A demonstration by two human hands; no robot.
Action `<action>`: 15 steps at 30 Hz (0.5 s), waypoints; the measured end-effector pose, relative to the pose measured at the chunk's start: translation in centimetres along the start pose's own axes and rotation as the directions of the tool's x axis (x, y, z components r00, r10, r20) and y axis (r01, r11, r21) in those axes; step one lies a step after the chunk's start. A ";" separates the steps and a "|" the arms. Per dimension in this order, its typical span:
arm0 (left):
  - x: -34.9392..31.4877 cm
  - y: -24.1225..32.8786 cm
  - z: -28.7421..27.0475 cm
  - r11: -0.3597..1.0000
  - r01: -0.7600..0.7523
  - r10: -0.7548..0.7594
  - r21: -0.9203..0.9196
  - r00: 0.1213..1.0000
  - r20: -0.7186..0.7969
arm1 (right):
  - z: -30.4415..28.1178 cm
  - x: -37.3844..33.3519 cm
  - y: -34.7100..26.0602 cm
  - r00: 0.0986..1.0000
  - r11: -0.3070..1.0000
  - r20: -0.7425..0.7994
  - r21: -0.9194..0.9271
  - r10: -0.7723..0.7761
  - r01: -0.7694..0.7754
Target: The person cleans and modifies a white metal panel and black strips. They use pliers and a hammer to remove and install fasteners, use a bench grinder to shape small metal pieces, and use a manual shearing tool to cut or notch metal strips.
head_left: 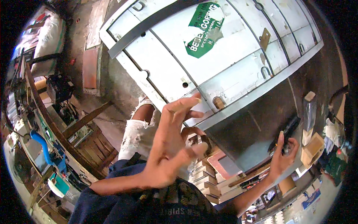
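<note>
A large white panel [160,71], with dark seams, holes and a torn green sticker [203,31], fills the top middle. My left hand [173,143] is raised in front of the panel's near edge, fingers curved and apart, nothing in it. At the lower right my right hand [285,155] has its fingers around a black hand tool [289,130], whose exact kind I cannot make out. That tool is over a dark, smooth board [253,130] beside the white panel. A long dark flat strip [149,28] lies across the panel's far left corner.
A wooden-ended bar in clear wrap [308,115] and a small wooden box [312,149] are right of my right hand. Cardboard boxes [209,183] are stacked below the board. At left stand a curved wooden frame [48,119], a blue handle [41,145] and a white sack [49,44].
</note>
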State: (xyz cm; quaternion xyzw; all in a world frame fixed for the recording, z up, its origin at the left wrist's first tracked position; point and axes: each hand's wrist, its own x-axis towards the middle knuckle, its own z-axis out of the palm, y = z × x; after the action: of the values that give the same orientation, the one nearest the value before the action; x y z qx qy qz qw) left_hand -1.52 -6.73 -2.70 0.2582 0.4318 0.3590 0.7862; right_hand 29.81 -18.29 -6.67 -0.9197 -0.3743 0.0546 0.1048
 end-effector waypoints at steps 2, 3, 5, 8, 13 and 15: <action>0.4 0.6 -0.9 0.997 0.022 -0.021 -0.068 1.000 0.015 | 0.5 0.0 -1.0 0.999 0.989 -0.036 0.145 -0.024 0.029; 0.3 1.1 -1.2 0.998 -0.030 0.032 0.050 0.998 -0.046 | 0.6 0.5 -0.9 0.999 0.989 -0.037 0.142 -0.026 0.031; -0.3 1.6 -2.3 0.933 -0.169 0.224 0.317 0.963 -0.148 | 1.0 1.4 -0.1 0.942 0.944 -0.082 -0.096 -0.325 0.317; -1.4 1.3 -5.0 0.815 -0.238 0.443 0.528 0.843 -0.304 | 0.9 2.2 0.2 0.977 0.969 -0.021 0.120 -0.213 0.214; 2.1 4.1 -9.7 0.428 -0.316 0.694 0.847 0.715 -0.084 | -1.7 2.4 -1.0 0.989 0.988 -0.009 0.049 -0.146 0.146; 5.6 7.4 -10.1 0.117 -0.196 0.680 0.974 0.730 0.065 | -2.2 1.6 -4.4 0.984 0.986 -0.082 0.027 -0.159 0.162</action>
State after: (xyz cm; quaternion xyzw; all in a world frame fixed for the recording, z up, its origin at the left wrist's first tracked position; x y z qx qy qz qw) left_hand -10.73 3.17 -5.15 0.7077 0.6048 0.2956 0.2146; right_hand 28.31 -14.45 -3.55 -0.8862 -0.4417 0.0153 0.1390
